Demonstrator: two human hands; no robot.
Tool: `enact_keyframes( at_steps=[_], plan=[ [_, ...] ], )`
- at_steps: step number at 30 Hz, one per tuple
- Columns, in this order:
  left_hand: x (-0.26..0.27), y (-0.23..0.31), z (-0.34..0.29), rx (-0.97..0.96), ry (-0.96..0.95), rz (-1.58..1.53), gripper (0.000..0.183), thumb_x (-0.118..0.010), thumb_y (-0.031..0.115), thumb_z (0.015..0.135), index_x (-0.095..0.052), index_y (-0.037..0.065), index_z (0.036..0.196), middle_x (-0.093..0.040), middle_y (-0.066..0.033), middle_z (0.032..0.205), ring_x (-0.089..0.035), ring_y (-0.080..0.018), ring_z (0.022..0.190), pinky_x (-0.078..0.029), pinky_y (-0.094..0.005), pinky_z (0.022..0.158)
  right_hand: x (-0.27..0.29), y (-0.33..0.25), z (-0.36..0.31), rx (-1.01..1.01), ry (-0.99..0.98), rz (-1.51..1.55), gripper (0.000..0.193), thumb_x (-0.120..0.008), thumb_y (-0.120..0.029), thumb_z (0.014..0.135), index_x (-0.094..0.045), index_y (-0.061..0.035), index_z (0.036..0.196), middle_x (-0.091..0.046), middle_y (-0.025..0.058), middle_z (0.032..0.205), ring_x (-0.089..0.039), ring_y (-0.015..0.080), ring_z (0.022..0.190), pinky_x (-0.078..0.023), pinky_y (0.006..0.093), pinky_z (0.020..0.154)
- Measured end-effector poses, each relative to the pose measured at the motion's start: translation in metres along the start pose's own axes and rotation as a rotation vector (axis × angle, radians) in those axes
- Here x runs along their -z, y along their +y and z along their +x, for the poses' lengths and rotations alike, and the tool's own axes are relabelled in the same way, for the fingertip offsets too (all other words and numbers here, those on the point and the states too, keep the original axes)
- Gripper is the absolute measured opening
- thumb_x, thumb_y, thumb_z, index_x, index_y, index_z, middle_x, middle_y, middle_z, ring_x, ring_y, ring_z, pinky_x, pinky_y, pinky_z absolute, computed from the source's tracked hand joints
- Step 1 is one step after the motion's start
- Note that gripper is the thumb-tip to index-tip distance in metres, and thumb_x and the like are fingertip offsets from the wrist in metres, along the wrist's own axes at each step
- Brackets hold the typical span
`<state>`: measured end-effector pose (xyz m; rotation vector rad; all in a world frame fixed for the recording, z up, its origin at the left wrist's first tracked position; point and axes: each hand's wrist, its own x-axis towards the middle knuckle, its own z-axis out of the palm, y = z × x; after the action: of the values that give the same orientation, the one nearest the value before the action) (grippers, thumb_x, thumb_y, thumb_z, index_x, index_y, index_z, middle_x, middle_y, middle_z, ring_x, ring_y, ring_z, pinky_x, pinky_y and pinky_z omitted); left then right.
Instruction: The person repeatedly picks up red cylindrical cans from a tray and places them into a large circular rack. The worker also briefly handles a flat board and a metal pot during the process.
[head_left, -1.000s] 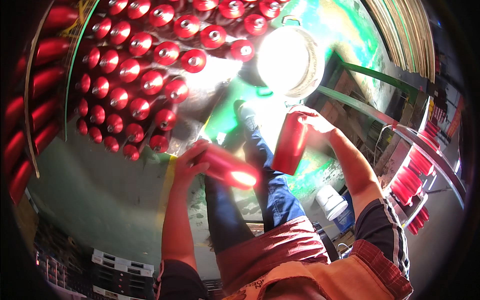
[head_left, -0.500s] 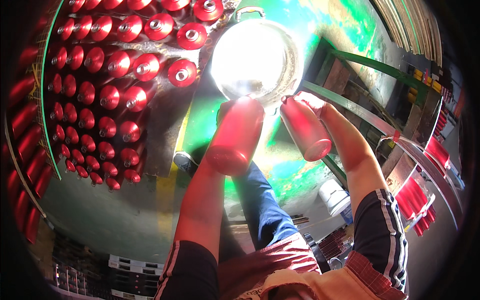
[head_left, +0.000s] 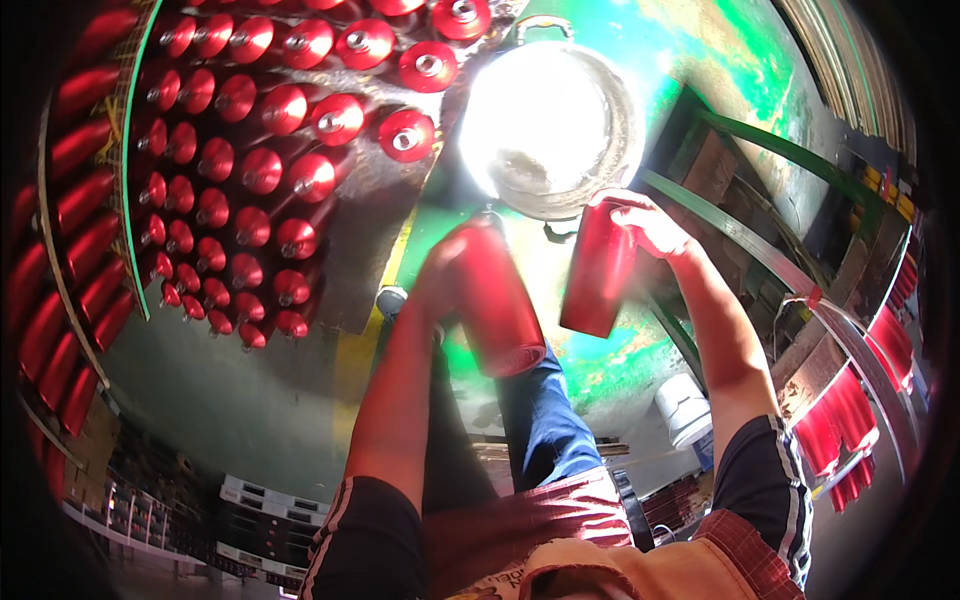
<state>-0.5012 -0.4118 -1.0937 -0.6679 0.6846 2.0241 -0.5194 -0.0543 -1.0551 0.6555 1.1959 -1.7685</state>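
Note:
My left hand [head_left: 440, 268], partly hidden and blurred, is closed around a red metal bottle [head_left: 500, 305]. That bottle tilts, with its narrow neck toward the pot and its flat base toward me. My right hand [head_left: 652, 228] grips a second red bottle [head_left: 598, 275] near its upper end, fingers wrapped over it. Its base also hangs toward me, leaning slightly left. Just beyond both bottles stands a round two-handled metal pot [head_left: 625, 130]; strong glare hides most of its inside.
Many red bottles with silver necks [head_left: 262, 172] stand in rows at the left, beside a green-edged rack [head_left: 130, 190]. A metal-railed frame [head_left: 740, 250] runs along the right. Beside my leg [head_left: 560, 420] is a white bucket [head_left: 683, 410]. Stacked boards [head_left: 840, 70] stand far right.
The view has shifted, so the pot and rows sit further right. The left bottle's base has swung right, and the right bottle has turned with its base now leaning left.

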Motion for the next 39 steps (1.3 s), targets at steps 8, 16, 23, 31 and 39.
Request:
enact_keyframes(
  at_steps=[8,16,23,31,39],
  plan=[
    [0.103,0.011,-0.129,-0.681,0.678,1.160,0.042,-0.079,0.015,0.074,-0.072,0.014,0.115,-0.057,-0.0100,0.126,-0.056,-0.0253,0.113,-0.046,-0.0358,0.099,-0.166,0.023,0.060,0.604,0.063,-0.722,0.045,-0.074,-0.021,0.084,-0.065,-0.0139,0.127,-0.057,0.0078,0.126,-0.055,0.0226,0.113,-0.046,0.0380,0.099],
    [0.182,-0.032,-0.093,-0.981,1.094,1.331,0.044,-0.085,0.012,0.067,-0.077,0.028,0.107,-0.044,-0.0112,0.142,-0.044,-0.0307,0.126,-0.042,-0.0382,0.100,-0.253,0.104,0.203,1.083,0.319,-1.218,0.060,-0.086,-0.007,0.065,-0.073,-0.0332,0.117,-0.042,0.0129,0.145,-0.039,0.0336,0.134,-0.039,0.0415,0.111],
    [0.194,-0.054,-0.106,-0.878,0.978,1.446,0.037,-0.081,0.015,0.072,-0.077,0.029,0.107,-0.038,-0.0172,0.148,-0.040,-0.0384,0.130,-0.036,-0.0439,0.107,-0.267,0.130,0.203,1.044,0.260,-1.386,0.058,-0.084,-0.011,0.067,-0.071,-0.0332,0.120,-0.041,0.0148,0.141,-0.040,0.0385,0.131,-0.038,0.0484,0.107],
    [0.185,-0.059,-0.138,-0.917,0.849,1.446,0.045,-0.076,0.005,0.070,-0.075,0.032,0.107,-0.031,-0.0211,0.156,-0.032,-0.0468,0.139,-0.034,-0.0516,0.113,-0.260,0.076,0.159,0.847,0.486,-0.947,0.057,-0.079,-0.023,0.080,-0.062,-0.0299,0.133,-0.032,0.0242,0.151,-0.033,0.0455,0.138,-0.036,0.0498,0.109],
    [0.231,-0.021,-0.200,-0.824,1.483,1.487,0.050,-0.078,0.019,0.077,-0.068,0.023,0.126,-0.032,-0.0190,0.155,-0.041,-0.0405,0.132,-0.036,-0.0485,0.107,-0.220,0.023,0.219,0.910,0.818,-1.753,0.058,-0.074,-0.037,0.085,-0.053,-0.0403,0.138,-0.043,0.0309,0.142,-0.045,0.0451,0.130,-0.046,0.0507,0.101]
  ],
)
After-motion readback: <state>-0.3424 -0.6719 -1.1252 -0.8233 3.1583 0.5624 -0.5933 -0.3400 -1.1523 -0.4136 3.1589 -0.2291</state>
